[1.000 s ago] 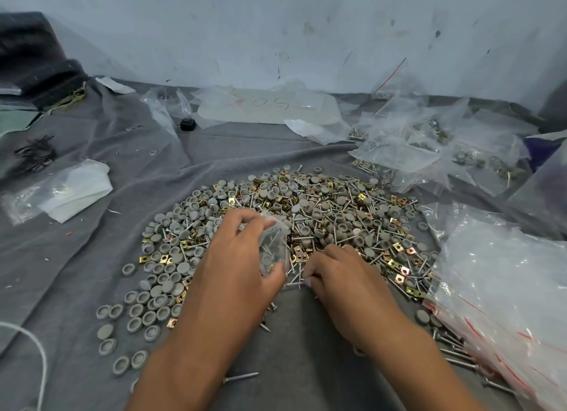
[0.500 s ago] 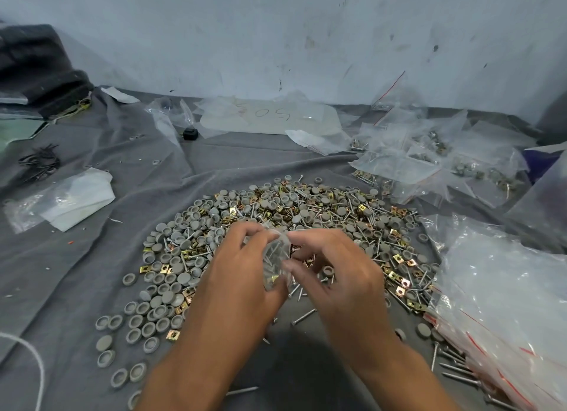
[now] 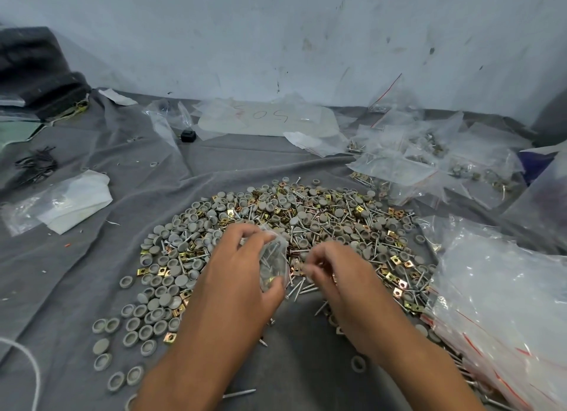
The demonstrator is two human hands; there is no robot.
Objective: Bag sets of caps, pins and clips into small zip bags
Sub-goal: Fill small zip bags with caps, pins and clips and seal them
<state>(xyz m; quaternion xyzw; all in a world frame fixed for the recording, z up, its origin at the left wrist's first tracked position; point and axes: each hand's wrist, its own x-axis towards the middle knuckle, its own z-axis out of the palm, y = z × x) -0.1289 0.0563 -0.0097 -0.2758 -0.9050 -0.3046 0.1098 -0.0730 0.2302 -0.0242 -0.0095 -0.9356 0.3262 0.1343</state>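
— Between the two hands, over the near edge of the heap, sits the small zip bag (image 3: 274,264): the left hand (image 3: 242,275) grips it, fingers curled round, pins and a brass clip already inside.

— And the right hand (image 3: 333,272)?

— Fingers bent over the pins (image 3: 302,288) just beside the bag; blurred, so I cannot tell what it holds.

— Much left?

— Plenty, I judge. The heap of caps, pins and clips (image 3: 288,220) is large; filled bags (image 3: 429,162) lie far right, empty bags (image 3: 503,303) near right.
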